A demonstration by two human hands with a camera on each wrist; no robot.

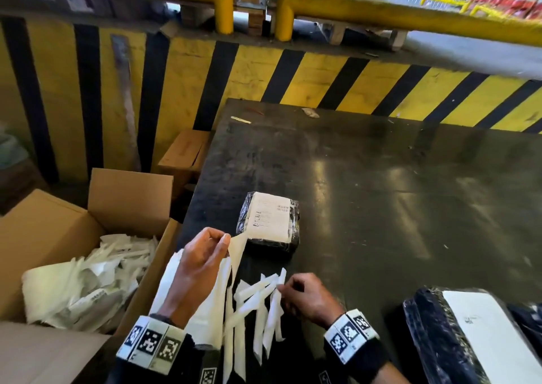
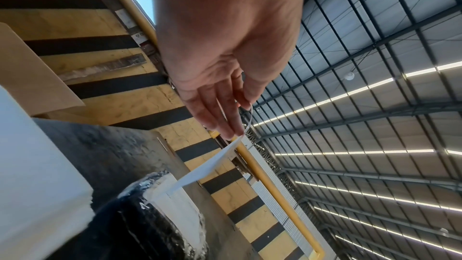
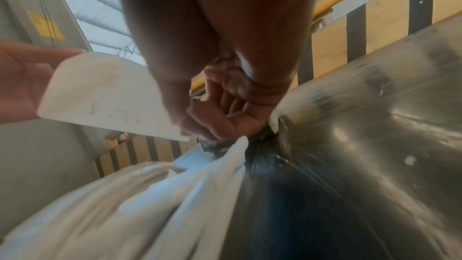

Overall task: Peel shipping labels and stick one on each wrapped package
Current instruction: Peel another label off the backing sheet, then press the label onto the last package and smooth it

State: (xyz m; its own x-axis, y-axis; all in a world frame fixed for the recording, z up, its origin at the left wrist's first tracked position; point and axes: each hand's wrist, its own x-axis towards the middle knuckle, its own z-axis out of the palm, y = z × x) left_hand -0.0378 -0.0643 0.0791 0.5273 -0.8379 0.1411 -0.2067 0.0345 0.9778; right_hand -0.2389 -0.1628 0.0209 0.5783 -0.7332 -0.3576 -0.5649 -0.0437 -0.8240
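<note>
Low in the frame, the left hand (image 1: 202, 263) is raised above the near edge of the dark table (image 1: 381, 178), thumb and fingertips pinching the top of a white backing strip (image 1: 234, 254) that trails down toward the wrist. Lifting it this way probably keeps the strip taut, so the paper can be drawn off cleanly.

Lower centre, the right hand (image 1: 308, 298) rests on the table with fingers curled, pinching a bundle of narrow white paper strips (image 1: 261, 304) that fan out between the two hands. These look like peeled liner pieces, likely being gathered for the open cardboard box (image 1: 58, 237) at lower left, which already holds a heap of similar white scraps.

Just above the left hand, near the middle of the frame, lies a wrapped package (image 1: 268, 221): a small flat block in glossy black film. A white shipping label (image 1: 271, 216) with small dark print covers nearly its whole top face and lies flat. At lower right sits a second wrapped package (image 1: 469, 339), also black, with a white label on top. Behind the table is a yellow and black striped barrier (image 1: 264, 70).
</note>
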